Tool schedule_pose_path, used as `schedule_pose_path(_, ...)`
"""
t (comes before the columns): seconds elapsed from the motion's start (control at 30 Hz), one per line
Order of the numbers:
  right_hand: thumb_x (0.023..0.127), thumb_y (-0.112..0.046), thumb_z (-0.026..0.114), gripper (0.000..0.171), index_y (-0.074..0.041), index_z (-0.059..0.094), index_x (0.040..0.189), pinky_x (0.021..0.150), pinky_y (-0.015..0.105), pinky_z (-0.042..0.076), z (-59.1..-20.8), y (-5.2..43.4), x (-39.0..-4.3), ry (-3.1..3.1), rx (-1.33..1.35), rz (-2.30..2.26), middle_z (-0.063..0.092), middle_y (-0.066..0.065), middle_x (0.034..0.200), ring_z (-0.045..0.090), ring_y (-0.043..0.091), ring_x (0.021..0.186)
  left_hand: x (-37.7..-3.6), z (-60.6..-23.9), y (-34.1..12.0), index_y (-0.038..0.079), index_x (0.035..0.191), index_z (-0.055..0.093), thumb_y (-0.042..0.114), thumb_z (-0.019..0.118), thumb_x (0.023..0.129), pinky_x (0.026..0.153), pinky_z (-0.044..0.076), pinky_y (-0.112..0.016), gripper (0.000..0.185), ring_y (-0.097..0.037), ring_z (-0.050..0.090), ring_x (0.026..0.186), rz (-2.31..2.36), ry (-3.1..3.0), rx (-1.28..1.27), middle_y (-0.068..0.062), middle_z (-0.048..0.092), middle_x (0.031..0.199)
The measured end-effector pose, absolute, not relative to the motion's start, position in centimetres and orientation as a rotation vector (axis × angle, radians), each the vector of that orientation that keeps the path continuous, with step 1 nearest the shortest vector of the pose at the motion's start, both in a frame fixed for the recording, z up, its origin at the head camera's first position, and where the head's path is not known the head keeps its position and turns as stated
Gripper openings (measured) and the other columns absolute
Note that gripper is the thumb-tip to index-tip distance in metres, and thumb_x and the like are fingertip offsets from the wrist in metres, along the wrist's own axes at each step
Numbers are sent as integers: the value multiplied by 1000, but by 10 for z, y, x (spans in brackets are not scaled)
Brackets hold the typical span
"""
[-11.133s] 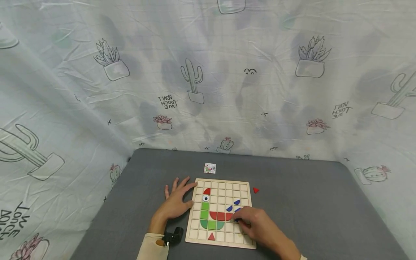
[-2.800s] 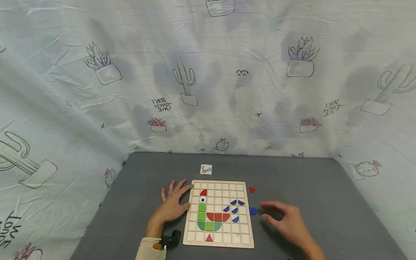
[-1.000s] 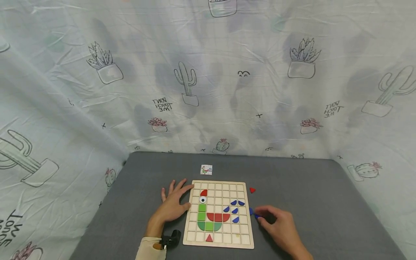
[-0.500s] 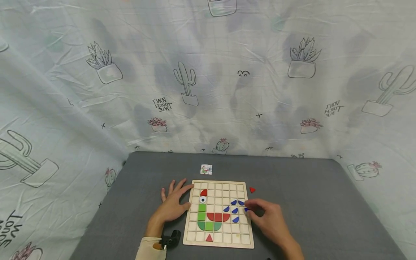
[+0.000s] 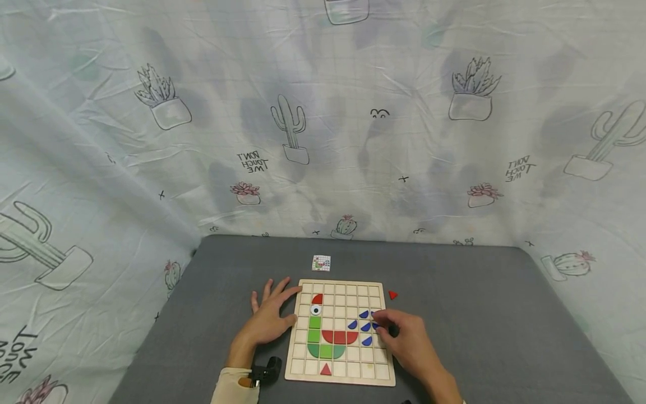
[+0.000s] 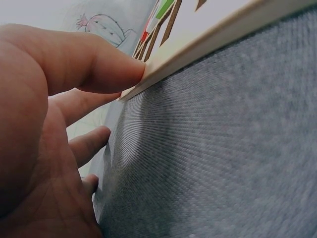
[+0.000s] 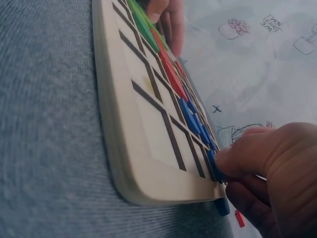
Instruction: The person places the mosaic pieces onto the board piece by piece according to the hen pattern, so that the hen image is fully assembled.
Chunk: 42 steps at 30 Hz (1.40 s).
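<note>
A light wooden grid board (image 5: 353,371) lies flat with red, green and blue flat pieces forming a bird-like picture. My left hand (image 5: 269,321) has its fingers spread, with thumb (image 6: 116,69) and index fingertip against the board's left edge. Over the right-hand column, my right hand (image 5: 410,341) pinches a blue half-round piece (image 5: 375,326) between thumb and fingers. Several similar blue pieces (image 5: 365,327) sit in cells just left of it. In the right wrist view, the held piece (image 7: 214,167) is right at the board's surface, partly hidden by the thumb.
Just past the board's right edge lies another blue piece (image 7: 222,207). A red triangle (image 5: 393,294) is on the grey table (image 5: 469,297) to the upper right. Behind the board lies a small picture card (image 5: 321,263). Cactus-print cloth (image 5: 343,140) hangs around the table.
My right hand was beside two blue pieces right of the board; it has picked one up and carried it left onto the board's right-hand column. My left hand has stayed at the edge.
</note>
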State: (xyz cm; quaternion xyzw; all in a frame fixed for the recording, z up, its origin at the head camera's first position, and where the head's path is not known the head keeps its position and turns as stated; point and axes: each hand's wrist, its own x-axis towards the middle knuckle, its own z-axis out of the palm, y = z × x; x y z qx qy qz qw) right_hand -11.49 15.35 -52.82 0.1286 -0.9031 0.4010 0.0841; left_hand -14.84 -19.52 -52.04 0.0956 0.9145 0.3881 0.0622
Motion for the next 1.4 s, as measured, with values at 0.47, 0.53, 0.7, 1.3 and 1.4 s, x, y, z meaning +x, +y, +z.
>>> schedule_pose_path(0.47,83,7,89,36,-21,84,104,80,30,63,-528,153,-111,-2669,427,1176,79,-14,96,68,-3,86,-149,-520,-194,18,158,60,7,72,94,121,-18,-79,66,-54,1,168,1163,2773,290,-19,31,179)
schedule_pose_path(0.53,83,7,89,35,-20,84,105,81,30,64,-527,155,-111,-2660,428,1186,80,-13,97,70,-1,88,-149,-520,-194,18,157,61,7,73,94,121,-18,-80,66,-55,2,168,1175,2772,293,-20,31,179)
schedule_pose_path(0.7,83,5,90,33,-16,84,107,83,31,65,-524,166,-111,-2619,418,1232,82,-12,100,77,5,91,-149,-519,-193,17,157,61,7,73,93,121,-18,-80,65,-55,3,168,1187,2773,290,-21,32,178)
schedule_pose_path(1.3,88,-4,89,30,-20,85,114,89,31,65,-526,192,-118,-2760,374,1363,83,-12,107,78,4,98,-148,-520,-195,19,157,61,7,73,94,121,-18,-79,65,-55,3,168,1180,2765,277,-20,32,179)
schedule_pose_path(1.4,87,-3,90,32,-21,85,113,88,30,65,-529,196,-113,-2727,381,1344,83,-14,106,77,3,98,-149,-520,-195,19,157,62,7,73,93,121,-17,-80,65,-55,3,168,1178,2766,283,-20,32,179)
